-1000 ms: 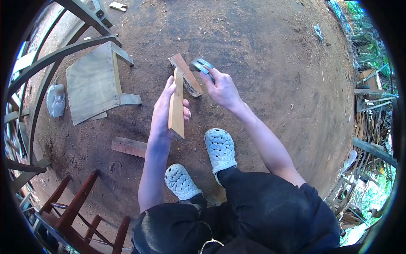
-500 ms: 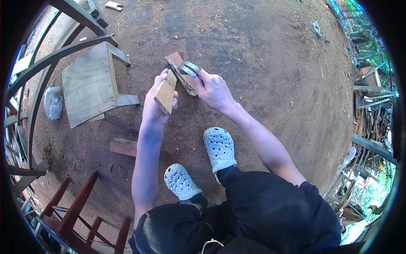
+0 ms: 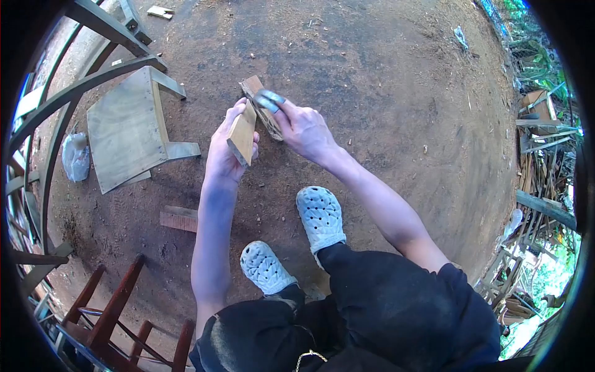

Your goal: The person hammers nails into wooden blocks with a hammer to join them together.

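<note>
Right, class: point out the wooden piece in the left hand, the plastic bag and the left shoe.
Wooden piece [image 3: 242, 136]: head view, middle of its broad face.
Plastic bag [image 3: 76, 160]: head view, its middle.
Left shoe [image 3: 266, 268]: head view, its top.

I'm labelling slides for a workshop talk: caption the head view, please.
Left hand gripping a wooden board, right hand holding a metal tool, over debris-strewn dirt ground.

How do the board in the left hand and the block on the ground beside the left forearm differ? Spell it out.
Colour: the board is pale yellowish; the block is reddish-brown.
Place: the left hand grips the board above the ground; the block lies on the ground.
Pose: the board is held tilted; the block lies flat.
Both are pieces of wood.
</note>
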Demonstrator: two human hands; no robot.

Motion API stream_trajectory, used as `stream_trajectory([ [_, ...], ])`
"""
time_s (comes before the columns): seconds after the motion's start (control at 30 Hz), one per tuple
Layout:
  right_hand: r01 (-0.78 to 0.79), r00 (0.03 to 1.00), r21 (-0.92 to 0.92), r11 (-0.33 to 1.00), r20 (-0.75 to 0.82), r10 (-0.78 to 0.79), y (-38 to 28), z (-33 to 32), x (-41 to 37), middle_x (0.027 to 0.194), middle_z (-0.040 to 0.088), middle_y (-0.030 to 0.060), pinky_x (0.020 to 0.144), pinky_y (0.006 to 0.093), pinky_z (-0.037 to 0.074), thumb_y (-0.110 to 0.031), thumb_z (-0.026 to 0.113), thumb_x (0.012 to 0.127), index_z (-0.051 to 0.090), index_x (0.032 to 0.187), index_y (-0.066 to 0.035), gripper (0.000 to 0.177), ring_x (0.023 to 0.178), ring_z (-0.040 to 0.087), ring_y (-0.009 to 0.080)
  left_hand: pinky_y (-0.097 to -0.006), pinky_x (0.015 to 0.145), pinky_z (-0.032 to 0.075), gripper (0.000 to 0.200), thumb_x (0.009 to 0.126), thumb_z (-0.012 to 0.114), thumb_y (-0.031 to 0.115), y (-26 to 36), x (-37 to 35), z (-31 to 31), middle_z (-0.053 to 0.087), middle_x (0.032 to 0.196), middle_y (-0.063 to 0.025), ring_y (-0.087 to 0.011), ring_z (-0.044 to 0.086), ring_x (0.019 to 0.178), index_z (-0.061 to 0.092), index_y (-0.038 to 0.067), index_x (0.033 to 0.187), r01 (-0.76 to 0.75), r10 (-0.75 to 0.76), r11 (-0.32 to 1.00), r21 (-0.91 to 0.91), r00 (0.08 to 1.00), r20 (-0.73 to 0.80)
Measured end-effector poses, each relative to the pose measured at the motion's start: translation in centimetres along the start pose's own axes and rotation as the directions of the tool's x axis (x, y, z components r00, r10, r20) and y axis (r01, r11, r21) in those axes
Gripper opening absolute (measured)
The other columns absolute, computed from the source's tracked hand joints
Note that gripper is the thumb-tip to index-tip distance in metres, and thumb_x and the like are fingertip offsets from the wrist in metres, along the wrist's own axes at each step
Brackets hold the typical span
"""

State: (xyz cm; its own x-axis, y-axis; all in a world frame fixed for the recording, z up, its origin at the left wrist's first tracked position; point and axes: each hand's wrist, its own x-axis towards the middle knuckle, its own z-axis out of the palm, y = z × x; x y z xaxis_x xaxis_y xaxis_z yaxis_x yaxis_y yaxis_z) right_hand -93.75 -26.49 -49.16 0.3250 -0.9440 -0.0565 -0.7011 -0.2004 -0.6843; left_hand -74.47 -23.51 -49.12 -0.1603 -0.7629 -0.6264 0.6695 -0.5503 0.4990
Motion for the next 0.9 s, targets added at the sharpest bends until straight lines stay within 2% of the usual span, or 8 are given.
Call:
stream_trajectory([
  [0.17,0.0,0.991,-0.141,0.99,0.133,0.019,-0.2,0.6,0.4,0.085,0.072,0.0247,0.073,0.058,0.058,-0.033,0.05,0.11,0.06,0.114,-0.006,0.028,0.08,0.072,0.0457,-0.0239,0.051,0.052,0.055,0.103,0.068,0.04,0.1,0.1,0.1,0.057,0.109,-0.0052,-0.0126,0.064,0.072,0.054,0.013,0.148,-0.031,0.031,0.998,0.048,0.999,-0.013],
  [0.23,0.017,1.0,-0.002,1.0,-0.014,-0.017,-0.7,0.4,-0.1,0.085,0.073,0.0248,0.073,0.0581,0.058,-0.034,0.051,0.109,0.062,0.116,-0.006,0.031,0.081,0.073,0.0452,-0.0237,0.051,0.051,0.054,0.103,0.067,0.041,0.0,-0.2,-0.1,0.057,0.106,-0.0043,-0.0122,0.063,0.071,0.055,0.012,0.147,-0.026,0.026,1.0,0.001,0.999,0.021],
  [0.37,-0.054,0.998,-0.072,0.996,0.035,0.057,1.2,0.6,0.3,0.083,0.072,0.0247,0.07,0.0571,0.058,-0.032,0.052,0.109,0.064,0.118,-0.006,0.03,0.079,0.073,0.045,-0.0236,0.051,0.051,0.053,0.104,0.066,0.042,0.5,-1.1,0.3,0.058,0.103,-0.0035,-0.0115,0.063,0.071,0.056,0.012,0.147,-0.061,0.061,0.998,0.001,0.998,0.009],
  [0.47,-0.176,0.983,0.114,0.978,-0.041,0.182,1.3,0.2,-0.5,0.08,0.072,0.0239,0.068,0.0566,0.057,-0.031,0.053,0.109,0.065,0.121,-0.007,0.029,0.077,0.073,0.0448,-0.0236,0.049,0.05,0.054,0.104,0.065,0.042,1.0,-1.4,0.8,0.057,0.104,-0.0037,-0.012,0.063,0.071,0.055,0.011,0.147,-0.062,0.06,0.997,0.045,0.997,0.043],
  [0.57,-0.234,0.961,0.172,0.957,-0.108,0.254,0.1,-1.1,-0.5,0.073,0.069,0.0244,0.06,0.0465,0.052,-0.029,0.055,0.108,0.065,0.137,-0.004,0.039,0.064,0.073,0.0323,-0.023,0.049,0.05,0.05,0.105,0.064,0.043,1.3,-0.2,1.0,0.056,0.104,-0.004,-0.0128,0.063,0.071,0.056,0.012,0.144,-0.053,0.049,0.997,0.048,0.995,0.084],
  [0.63,-0.186,0.975,0.112,0.976,-0.101,0.197,0.3,-1.6,-0.1,0.075,0.071,0.0242,0.066,0.0563,0.056,-0.029,0.052,0.108,0.065,0.125,-0.007,0.03,0.074,0.073,0.0449,-0.0183,0.05,0.05,0.046,0.108,0.058,0.032,2.1,0.2,1.8,0.055,0.115,-0.0063,-0.0109,0.063,0.075,0.048,0.017,0.15,0.013,-0.018,0.997,0.078,0.998,0.064],
  [0.8,-0.1,0.989,0.09,0.991,-0.104,0.109,0.2,-1.2,0.2,0.075,0.071,0.0245,0.066,0.0574,0.057,-0.028,0.053,0.108,0.064,0.122,-0.007,0.028,0.073,0.072,0.0461,-0.0208,0.046,0.05,0.042,0.107,0.062,0.042,3.4,1.6,0.6,0.063,0.088,-0.0081,-0.0124,0.062,0.059,0.058,0.014,0.137,0.112,-0.107,0.989,-0.1,0.992,0.06],
  [0.9,-0.093,0.995,0.044,0.995,-0.04,0.095,0.0,-0.4,0.6,0.076,0.071,0.0247,0.069,0.0588,0.058,-0.029,0.052,0.109,0.063,0.119,-0.007,0.027,0.075,0.072,0.0472,-0.0212,0.046,0.051,0.041,0.107,0.062,0.041,3.6,2.0,-0.1,0.064,0.095,-0.0088,-0.014,0.064,0.062,0.059,0.013,0.136,0.119,-0.11,0.99,-0.074,0.988,0.108],
])
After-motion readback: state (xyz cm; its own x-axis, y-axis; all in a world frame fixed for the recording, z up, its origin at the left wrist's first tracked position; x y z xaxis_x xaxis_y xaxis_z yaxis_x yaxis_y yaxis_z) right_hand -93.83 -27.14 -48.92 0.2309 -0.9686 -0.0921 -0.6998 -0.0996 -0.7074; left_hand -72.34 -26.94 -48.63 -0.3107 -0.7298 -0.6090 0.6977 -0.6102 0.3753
